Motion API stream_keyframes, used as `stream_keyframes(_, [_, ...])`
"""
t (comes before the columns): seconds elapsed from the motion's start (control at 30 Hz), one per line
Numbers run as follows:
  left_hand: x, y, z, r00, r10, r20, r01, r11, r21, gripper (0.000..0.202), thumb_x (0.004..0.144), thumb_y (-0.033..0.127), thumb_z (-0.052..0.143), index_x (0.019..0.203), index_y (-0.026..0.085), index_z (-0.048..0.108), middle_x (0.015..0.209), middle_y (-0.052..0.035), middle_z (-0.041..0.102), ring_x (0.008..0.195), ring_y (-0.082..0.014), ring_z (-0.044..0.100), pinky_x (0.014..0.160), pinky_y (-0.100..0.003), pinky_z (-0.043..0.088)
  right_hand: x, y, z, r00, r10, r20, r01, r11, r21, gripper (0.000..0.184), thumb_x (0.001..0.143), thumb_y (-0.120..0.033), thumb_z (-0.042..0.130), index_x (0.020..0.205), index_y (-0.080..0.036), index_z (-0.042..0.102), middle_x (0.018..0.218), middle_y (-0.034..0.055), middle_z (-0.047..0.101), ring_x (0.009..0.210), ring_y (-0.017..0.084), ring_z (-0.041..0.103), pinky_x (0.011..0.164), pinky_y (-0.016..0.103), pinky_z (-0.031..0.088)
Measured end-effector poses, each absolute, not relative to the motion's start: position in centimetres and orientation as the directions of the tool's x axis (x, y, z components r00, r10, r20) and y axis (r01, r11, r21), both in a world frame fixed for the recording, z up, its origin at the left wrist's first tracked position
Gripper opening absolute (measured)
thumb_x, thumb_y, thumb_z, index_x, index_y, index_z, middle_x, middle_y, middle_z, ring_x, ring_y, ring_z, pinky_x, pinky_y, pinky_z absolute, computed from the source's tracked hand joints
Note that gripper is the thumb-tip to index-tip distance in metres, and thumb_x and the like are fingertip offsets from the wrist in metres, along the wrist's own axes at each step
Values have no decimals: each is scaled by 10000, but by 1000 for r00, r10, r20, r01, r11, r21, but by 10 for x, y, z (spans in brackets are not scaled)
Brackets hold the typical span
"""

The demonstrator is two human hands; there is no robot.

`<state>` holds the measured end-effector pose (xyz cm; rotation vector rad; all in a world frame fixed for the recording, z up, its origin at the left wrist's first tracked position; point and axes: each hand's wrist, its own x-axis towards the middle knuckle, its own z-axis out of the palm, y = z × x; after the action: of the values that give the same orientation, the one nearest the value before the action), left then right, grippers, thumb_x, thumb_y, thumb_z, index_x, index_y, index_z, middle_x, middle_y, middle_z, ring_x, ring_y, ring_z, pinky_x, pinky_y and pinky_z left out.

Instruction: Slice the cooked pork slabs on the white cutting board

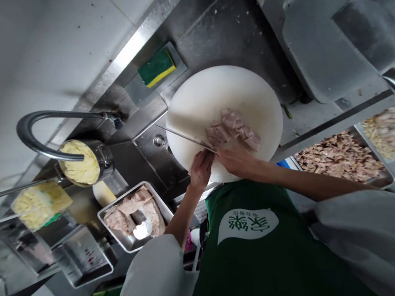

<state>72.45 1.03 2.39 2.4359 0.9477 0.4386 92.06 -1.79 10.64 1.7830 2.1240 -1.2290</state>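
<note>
A round white cutting board (252,90) lies over the edge of a steel sink. A long thin knife (184,138), seen almost edge-on, reaches over it toward the upper left. At the blade's near end, my right hand (234,158) is closed around the handle, which is mostly hidden. My left hand (201,167) is right beside it, fingers curled by the blade; what they grip, if anything, is hidden. Cut pieces of pale pink meat (236,125) lie on the board just beyond my right hand.
Left of the board are a tray of large meat pieces (137,216), a pot of pale yellow slices (80,161) and a curved faucet (29,116). A green-yellow sponge (156,67) sits behind. To the right are a tray of chopped meat (340,159) and a metal machine (346,27).
</note>
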Motion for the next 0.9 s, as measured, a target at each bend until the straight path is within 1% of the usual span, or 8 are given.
stream_keyframes(0.1, [724,10,20,708,696,117,546,-645,534,205,993,248,504,1008,192,700,988,-82,676,1032,-209,623,904,-382,575,937,-69,121,-238,761,-603,902,-57,-428,430,1027,-215,195,1275,-58,509,979,213,708,910,287,683,747,363,485])
stream_keyframes(0.27, [722,8,16,702,701,124,557,-649,518,212,989,261,512,952,192,709,965,-88,673,1016,-215,632,873,-387,589,957,-133,137,-231,673,-703,898,-131,-420,416,1040,-329,219,1173,-122,553,754,129,692,669,263,677,600,344,463])
stream_keyframes(0.33, [722,8,17,699,704,126,562,-649,513,216,988,267,515,939,190,711,963,-87,676,1020,-215,635,876,-386,591,951,-124,132,-235,687,-687,897,-119,-426,403,1037,-297,216,1150,-134,567,774,140,699,665,252,670,595,336,464])
stream_keyframes(0.43, [721,8,21,709,698,104,555,-643,528,223,998,262,495,989,199,709,994,-83,683,1055,-212,631,915,-390,584,930,-77,113,-275,757,-593,885,-43,-464,376,1001,-147,235,1201,-82,546,987,210,705,832,250,682,684,326,479])
stream_keyframes(0.5, [722,8,24,716,691,99,545,-642,539,229,1005,262,482,1050,200,697,1044,-87,684,1082,-209,625,942,-391,576,918,-43,99,-265,787,-557,883,-35,-469,393,990,-109,223,1260,-31,497,1063,243,684,919,263,671,742,343,478])
stream_keyframes(0.67, [724,9,26,701,696,159,553,-670,494,233,1005,260,478,1098,188,679,1120,-102,678,1073,-216,621,953,-422,567,922,-26,95,-263,794,-548,879,-37,-476,422,1028,-197,186,1231,-39,521,1013,226,697,934,285,673,785,369,481])
stream_keyframes(0.77, [725,10,24,717,678,165,543,-690,478,211,999,247,492,1044,191,690,1028,-92,677,1036,-213,620,912,-397,571,935,-61,109,-229,786,-574,891,-69,-449,441,1042,-267,173,1214,-78,532,972,212,702,934,309,682,772,393,487])
stream_keyframes(0.9, [724,9,22,705,695,141,572,-675,466,208,991,237,507,906,186,690,902,-77,642,974,-212,609,841,-367,570,952,-114,134,-249,702,-667,891,-104,-442,400,1050,-314,201,1186,-109,515,846,145,709,784,290,706,654,366,487])
